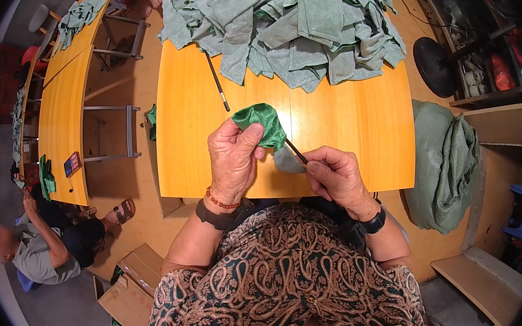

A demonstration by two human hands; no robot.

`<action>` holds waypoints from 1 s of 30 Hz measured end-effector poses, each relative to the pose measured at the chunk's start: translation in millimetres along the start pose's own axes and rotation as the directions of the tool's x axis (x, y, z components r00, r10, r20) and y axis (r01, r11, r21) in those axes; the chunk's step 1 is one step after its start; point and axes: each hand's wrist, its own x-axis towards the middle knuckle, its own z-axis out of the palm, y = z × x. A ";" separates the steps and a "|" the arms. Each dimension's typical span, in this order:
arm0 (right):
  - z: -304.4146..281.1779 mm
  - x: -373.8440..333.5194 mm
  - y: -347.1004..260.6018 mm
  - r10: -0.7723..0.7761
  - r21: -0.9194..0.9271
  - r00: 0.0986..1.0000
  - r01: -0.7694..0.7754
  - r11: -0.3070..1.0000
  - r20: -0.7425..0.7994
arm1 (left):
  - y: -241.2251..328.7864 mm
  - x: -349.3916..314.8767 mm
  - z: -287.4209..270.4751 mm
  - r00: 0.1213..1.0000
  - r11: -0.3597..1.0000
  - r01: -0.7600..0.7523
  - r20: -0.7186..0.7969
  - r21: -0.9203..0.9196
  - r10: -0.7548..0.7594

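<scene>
A small piece of shiny green fabric (pixel 265 125), with a pale grey-green part hanging below it, is pinched between the thumb and fingers of my left hand (pixel 230 156). My right hand (pixel 338 177) grips a thin dark stick (pixel 296 151), whose far end goes to the fabric's lower edge; whether its tip is inside the cloth is hidden. Both hands are over the near part of the yellow wooden table (pixel 365 140). Beyond my left hand another slim black stick (pixel 217 82) with a pale band lies on the tabletop.
A big heap of grey-green fabric pieces (pixel 304 27) covers the table's far side. Right of the table stands a bulging green sack (pixel 440 164); a cardboard box (pixel 132 292) is at lower left. A seated person (pixel 46 246) handles cloth by another long table (pixel 66 100).
</scene>
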 end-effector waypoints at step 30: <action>3.1 -1.7 10.4 -0.127 -0.011 0.992 0.127 0.992 0.023 | -0.5 -8.2 -8.9 0.971 0.993 0.113 0.216 -0.020 -0.106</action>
